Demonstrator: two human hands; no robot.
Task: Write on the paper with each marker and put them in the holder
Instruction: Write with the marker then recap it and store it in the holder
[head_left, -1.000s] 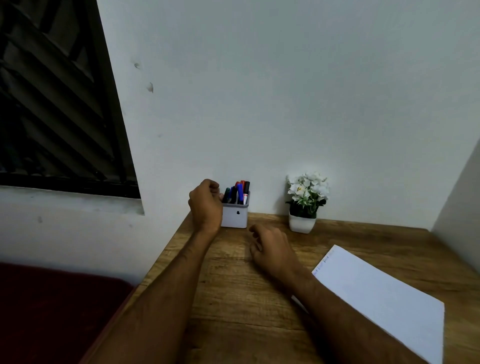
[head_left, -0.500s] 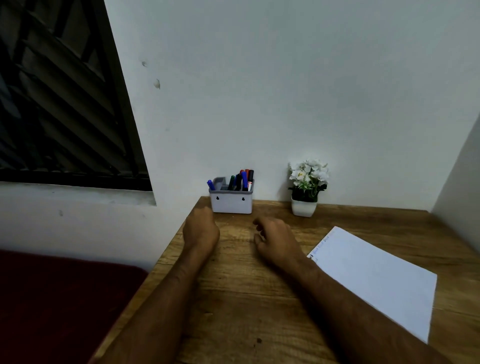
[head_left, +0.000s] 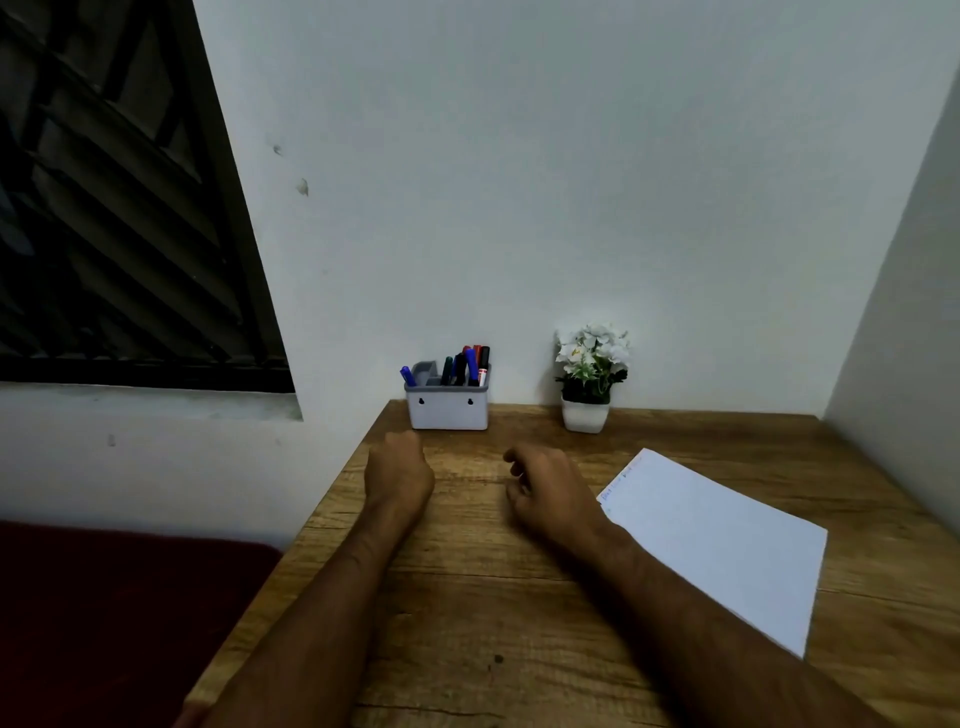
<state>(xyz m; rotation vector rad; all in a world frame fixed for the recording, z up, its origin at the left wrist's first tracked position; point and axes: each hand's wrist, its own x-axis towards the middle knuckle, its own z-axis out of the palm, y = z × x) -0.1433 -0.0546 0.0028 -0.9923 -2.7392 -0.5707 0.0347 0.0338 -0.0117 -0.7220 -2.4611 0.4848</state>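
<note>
Both hands empty as far as I can see. Left hand (head_left: 399, 475) rests on the brown wood-grain table (head_left: 467, 597) in a loose fist, knuckles up, nothing showing in it. Right hand (head_left: 553, 493) rests beside it, fingers half curled, also holding nothing.

The white rectangular plastic holder (head_left: 448, 410) sits just ahead of the left hand, against the wall. The capped markers (head_left: 465, 366) stand bunched in its right-hand section: blue, black, green and red caps. One more blue marker (head_left: 408, 375) leans out at its left end. No marker lies loose on the table.

The white sheet of paper (head_left: 717, 540) lies just right of the right hand, skewed. Faint coloured marks run along its near-left top edge; too small to read.

My read: task looks finished, or nearly. To close out well I'd check that the scribbles match the marker count, then confirm every cap is seated. The leaning blue one is what I'd nudge upright. Go gently; the holder is light and could slide.

Small white potted flower (head_left: 589, 379) sits ahead of the right hand, clear of everything.
</note>
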